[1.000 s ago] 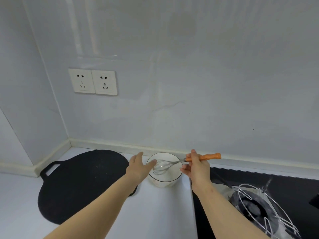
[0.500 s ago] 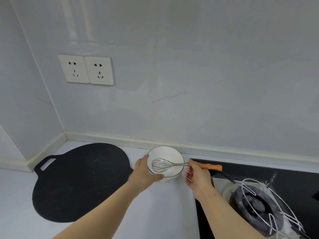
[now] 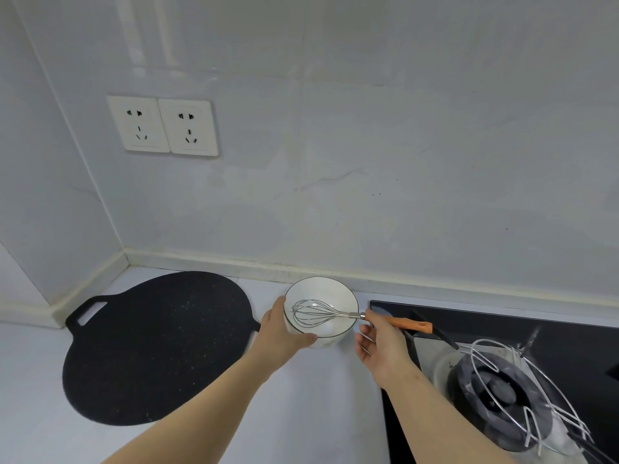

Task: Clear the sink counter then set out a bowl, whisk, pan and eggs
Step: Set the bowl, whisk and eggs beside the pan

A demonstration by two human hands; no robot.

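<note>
Black and speckled, the flat pan (image 3: 157,346) lies on the white counter (image 3: 311,413) in the left corner. Just beside it, the left hand (image 3: 284,333) wraps its fingers round the near wall of the white bowl (image 3: 330,288). The whisk (image 3: 362,316) rests in it, wires inside, orange handle out over the rim toward the stove (image 3: 502,326). The right hand (image 3: 378,346) pinches that handle between thumb and forefinger, other fingers loose. The bowl looks glazed, so probably slippery and breakable, best cupped by its wall. The whisk is likely light, its wires springy, so it is best held by the handle.
</note>
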